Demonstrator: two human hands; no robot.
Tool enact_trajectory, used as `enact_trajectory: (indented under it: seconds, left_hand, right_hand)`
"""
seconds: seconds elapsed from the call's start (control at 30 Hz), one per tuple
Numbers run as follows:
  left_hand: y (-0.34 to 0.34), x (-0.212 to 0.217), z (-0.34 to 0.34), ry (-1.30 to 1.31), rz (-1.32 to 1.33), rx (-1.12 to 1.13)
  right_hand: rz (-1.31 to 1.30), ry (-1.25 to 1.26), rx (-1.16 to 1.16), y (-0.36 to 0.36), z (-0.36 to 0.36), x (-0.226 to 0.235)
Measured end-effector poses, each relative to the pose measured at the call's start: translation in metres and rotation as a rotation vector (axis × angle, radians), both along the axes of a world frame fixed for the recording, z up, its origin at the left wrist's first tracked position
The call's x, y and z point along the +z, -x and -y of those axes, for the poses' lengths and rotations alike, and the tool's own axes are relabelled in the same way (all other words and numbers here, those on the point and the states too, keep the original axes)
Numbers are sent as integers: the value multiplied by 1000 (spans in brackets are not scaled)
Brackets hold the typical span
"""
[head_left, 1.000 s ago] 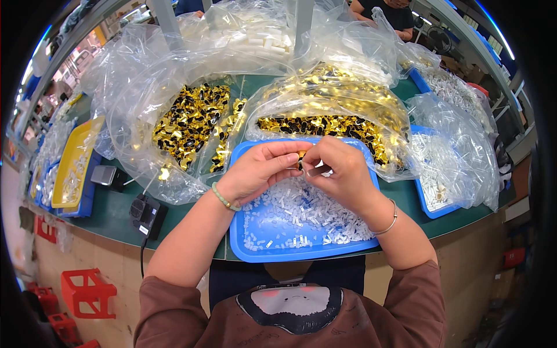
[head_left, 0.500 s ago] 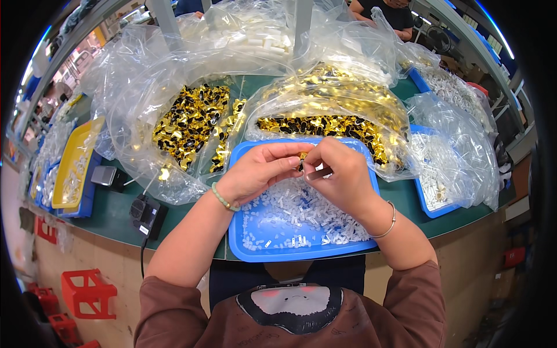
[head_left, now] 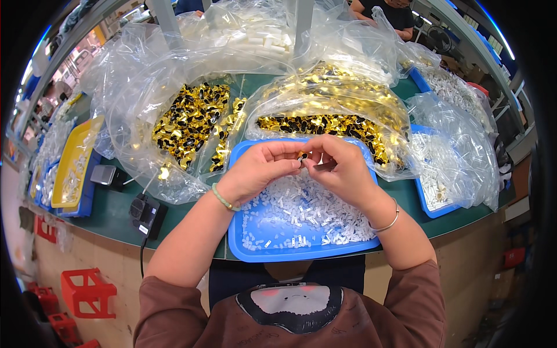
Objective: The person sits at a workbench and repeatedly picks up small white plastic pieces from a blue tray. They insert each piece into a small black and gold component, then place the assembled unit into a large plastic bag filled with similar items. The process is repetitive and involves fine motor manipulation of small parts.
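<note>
Two bare hands met above the far half of a blue plastic tray [head_left: 261, 254], pinching one small gold-and-black fitting [head_left: 302, 155] between them. The left hand [head_left: 255, 168] gripped it from its left side with thumb and forefinger; the right hand [head_left: 338, 169] closed its fingertips on the opposite side, though the fingers hid exactly where each touched. The fitting thus lay at the tips of both hands, well away from either palm, probably because so small a part needed fine control and a clear view. The tray stood on the green worktop [head_left: 400, 188] directly before the person, presumably to keep its loose white plastic pieces [head_left: 307, 211] within reach and contained. Just beyond it, a left heap of similar fittings [head_left: 191, 119] and a right heap in a clear bag [head_left: 325, 124] seemed placed for easy picking by either hand.
</note>
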State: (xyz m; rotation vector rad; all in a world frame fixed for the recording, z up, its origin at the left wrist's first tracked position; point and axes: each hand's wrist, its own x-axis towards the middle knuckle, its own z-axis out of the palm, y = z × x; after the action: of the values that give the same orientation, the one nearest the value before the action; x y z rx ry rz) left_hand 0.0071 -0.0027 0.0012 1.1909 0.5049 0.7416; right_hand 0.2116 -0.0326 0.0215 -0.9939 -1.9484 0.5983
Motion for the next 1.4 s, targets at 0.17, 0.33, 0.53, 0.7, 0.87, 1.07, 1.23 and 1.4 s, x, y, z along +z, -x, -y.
enact_trajectory:
  seconds: [0.17, 0.33, 0.53, 0.7, 0.87, 1.07, 1.23, 1.4]
  left_hand:
    - [-4, -7, -3, -107, -87, 45]
    - [-2, -7, -2, -152, -146, 52]
    - [-4, -7, 1, -208, -122, 59]
    - [-5, -5, 2, -290, -151, 70]
    - [-3, -4, 2, -295, -153, 44]
    - [-4, -7, 2, -332, -181, 116]
    - [-2, -2, 3, -194, -177, 216]
    - [-1, 3, 5, -189, -213, 200]
  right_hand:
    - [132, -108, 42, 0, -2, 2]
    - [178, -152, 42, -1, -3, 3]
    - [165, -148, 49, -2, -3, 3]
    - [167, -144, 50, -2, -2, 3]
    - [180, -121, 77, -5, -2, 2]
    - [151, -158, 82, -2, -2, 2]
    - [100, -262, 54, -5, -2, 8]
    - [111, -498, -22, -20, -13, 10]
